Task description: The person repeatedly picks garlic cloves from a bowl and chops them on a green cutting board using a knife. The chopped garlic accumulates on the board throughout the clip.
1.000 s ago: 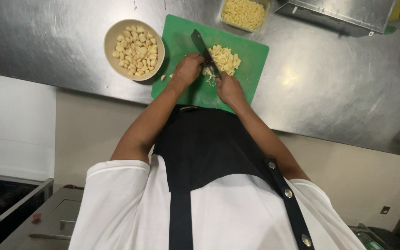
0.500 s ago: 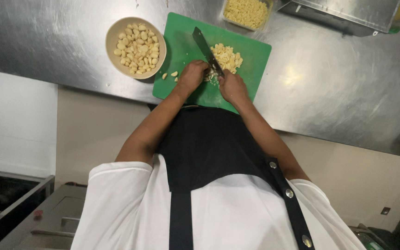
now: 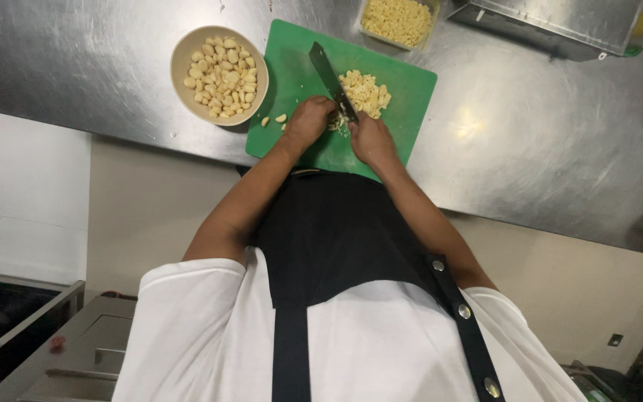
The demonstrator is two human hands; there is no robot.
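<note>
Garlic cloves (image 3: 334, 125) lie on the green cutting board (image 3: 403, 119), between the two hands. The left hand (image 3: 306, 123) is curled, fingers pinning them down. The right hand (image 3: 370, 138) is closed around the handle of the chef's knife (image 3: 329, 74), whose blade angles away. This looks like mid-chop. The next cut needs the fingertips tucked back from the edge. A chopped pile (image 3: 365, 91) sits just beyond, and a bowl of whole cloves (image 3: 180, 56) stands to the left on the steel counter (image 3: 522, 126).
</note>
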